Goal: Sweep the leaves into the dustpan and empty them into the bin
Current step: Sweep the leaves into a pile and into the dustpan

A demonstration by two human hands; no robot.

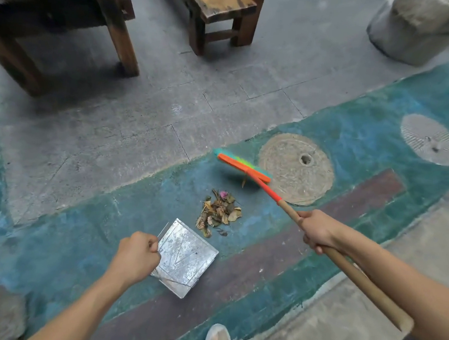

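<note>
One heap of dry brown leaves sits just ahead of my left hand, clamped on the square metal dustpan; my right hand grips the orange-headed wooden broom, bristles beyond it.

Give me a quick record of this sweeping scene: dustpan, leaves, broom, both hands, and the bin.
dustpan: metal, on the ground, nothing in it
leaves: one pile between dustpan and broom head
broom head: orange, blurred, beyond the pile
left hand: grips the dustpan by its handle
right hand: grips the wooden broom handle
bin: not in view
</note>
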